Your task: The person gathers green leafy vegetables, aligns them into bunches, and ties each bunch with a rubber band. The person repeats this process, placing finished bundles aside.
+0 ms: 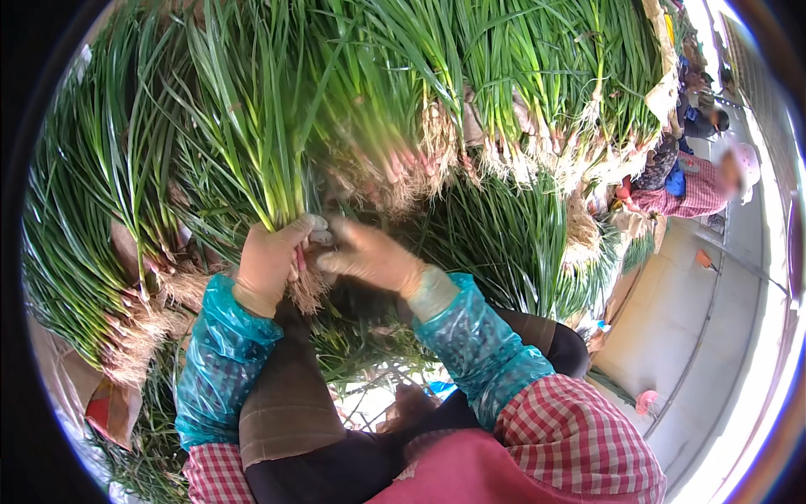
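Observation:
My left hand [267, 261], in a thin pale glove, grips a bunch of leafy green plants [280, 179], which look like green garlic. The bunch stands upright in the fist. Its leaves fan out above, and the pinkish stem bases and stringy roots [307, 291] hang below the fingers. Just to the right is my right hand [374, 258], gloved too and blurred. Its thumb and fingers are apart, close to the held stems, and I see nothing in it. Whether it touches the roots I cannot tell. Teal plastic sleeve covers [230, 359] are on both forearms.
Piles of the same plants lie ahead [529, 82] and at the left [82, 252], roots towards me. More leaves [504, 246] lie below the far pile. My knees [289, 403] are under my hands. A person [686, 183] in a checked top is at the far right.

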A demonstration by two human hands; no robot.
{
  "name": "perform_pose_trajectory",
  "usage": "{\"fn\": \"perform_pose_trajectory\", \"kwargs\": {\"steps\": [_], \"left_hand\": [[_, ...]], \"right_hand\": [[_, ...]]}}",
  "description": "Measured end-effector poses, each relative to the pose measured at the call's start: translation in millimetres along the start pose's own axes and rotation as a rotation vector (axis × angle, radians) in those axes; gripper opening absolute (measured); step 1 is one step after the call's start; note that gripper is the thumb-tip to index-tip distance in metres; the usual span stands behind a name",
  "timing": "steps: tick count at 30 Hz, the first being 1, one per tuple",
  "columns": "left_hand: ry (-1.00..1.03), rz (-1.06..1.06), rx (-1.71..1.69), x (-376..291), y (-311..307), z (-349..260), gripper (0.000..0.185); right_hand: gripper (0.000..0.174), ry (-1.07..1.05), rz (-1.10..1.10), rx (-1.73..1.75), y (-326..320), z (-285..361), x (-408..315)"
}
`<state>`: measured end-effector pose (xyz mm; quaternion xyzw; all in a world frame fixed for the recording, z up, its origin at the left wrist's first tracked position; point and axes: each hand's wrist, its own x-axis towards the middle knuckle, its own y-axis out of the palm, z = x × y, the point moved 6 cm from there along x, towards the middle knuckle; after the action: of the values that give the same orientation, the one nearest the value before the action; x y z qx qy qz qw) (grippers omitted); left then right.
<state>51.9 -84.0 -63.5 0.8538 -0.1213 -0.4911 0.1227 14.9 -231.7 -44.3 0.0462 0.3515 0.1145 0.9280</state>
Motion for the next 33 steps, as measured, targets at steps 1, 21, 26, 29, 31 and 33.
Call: {"fn": "perform_pose_trajectory", "kwargs": {"steps": [1,21,26,29,31,33], "left_hand": [[0.044,-0.018,0.023,-2.2,-3.8,-1.1,0.02],[0.07,0.164,-0.282,-16.4,9.8,-19.8,0.025],[-0.02,0.065,-0.124,-1.6,1.3,3.7,0.017],[-0.003,0.085,-0.356,-3.5,-0.4,4.7,0.013],[-0.05,0.125,-0.314,-12.4,1.8,1.2,0.011],[-0.079,0.171,-0.264,-15.0,10.0,-3.6,0.012]], "right_hand": [[0.036,0.099,0.019,0.006,3.4,-5.5,-0.5],[0.024,-0.379,-0.52,-0.863,-49.6,38.3,-24.3],[0.024,-0.244,-0.089,-0.927,4.7,12.5,-17.7],[0.029,0.157,-0.169,-0.172,-37.9,-34.8,15.3],[0.036,0.108,-0.176,0.12,-24.2,4.5,34.1],[0.037,-0.154,-0.204,0.059,-19.4,14.1,67.5]]}}
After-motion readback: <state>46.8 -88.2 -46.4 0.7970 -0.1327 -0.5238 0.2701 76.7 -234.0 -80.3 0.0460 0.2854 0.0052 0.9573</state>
